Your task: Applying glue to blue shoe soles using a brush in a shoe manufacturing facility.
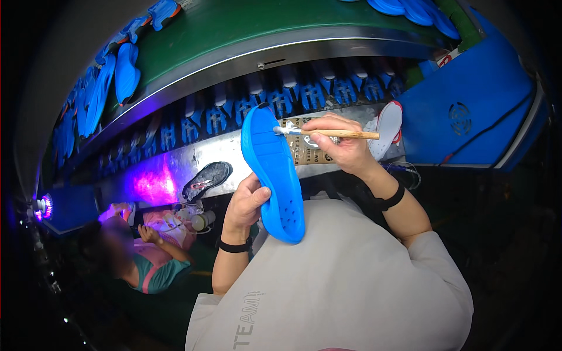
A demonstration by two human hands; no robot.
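A blue shoe sole (pixel 270 149) is held tilted in front of my chest, its inner side facing up. My left hand (pixel 246 202) grips its edge near the middle, thumb on top. Between the fingers and thumb of my right hand (pixel 342 140) is a brush with a wooden handle (pixel 357 134). The brush's whitish tip touches the sole's inner face near its far end. Small holes dot the sole's near end. Behind the brush, a piece of brown printed cardboard (pixel 304 153) lies on the metal ledge.
A dark sole-shaped piece (pixel 208 178) lies on the metal ledge (pixel 231 149); a white shoe (pixel 386 130) stands at its right. Beyond runs a green conveyor belt (pixel 234 26) with blue soles (pixel 127 73). A blue machine housing (pixel 468 105) borders the right. Another person (pixel 155 257) sits at left.
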